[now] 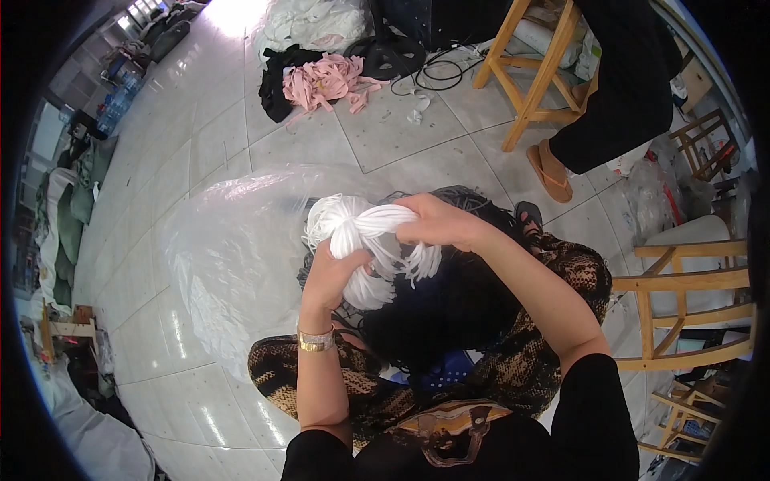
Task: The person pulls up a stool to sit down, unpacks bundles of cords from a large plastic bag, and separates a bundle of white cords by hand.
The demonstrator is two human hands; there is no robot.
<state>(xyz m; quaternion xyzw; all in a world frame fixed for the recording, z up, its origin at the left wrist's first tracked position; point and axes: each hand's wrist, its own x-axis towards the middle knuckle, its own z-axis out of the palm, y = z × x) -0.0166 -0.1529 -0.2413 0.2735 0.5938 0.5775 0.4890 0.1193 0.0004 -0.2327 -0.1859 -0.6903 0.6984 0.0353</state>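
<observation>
A bundle of white cords is held up in front of me, gathered tight near its middle, with loose strands fanning out below. My left hand is closed round its lower left part. At the upper right, my right hand grips a bunch of the same strands. Beneath the hands a heap of black cords covers my lap, with grey cords along its far side. Left of the bundle lies a clear plastic bag on the floor.
Pink fabric strips and black cloth lie ahead on the tiled floor, near a black cable. A wooden stool and another person's sandaled foot are at the upper right. Wooden chairs stand to the right.
</observation>
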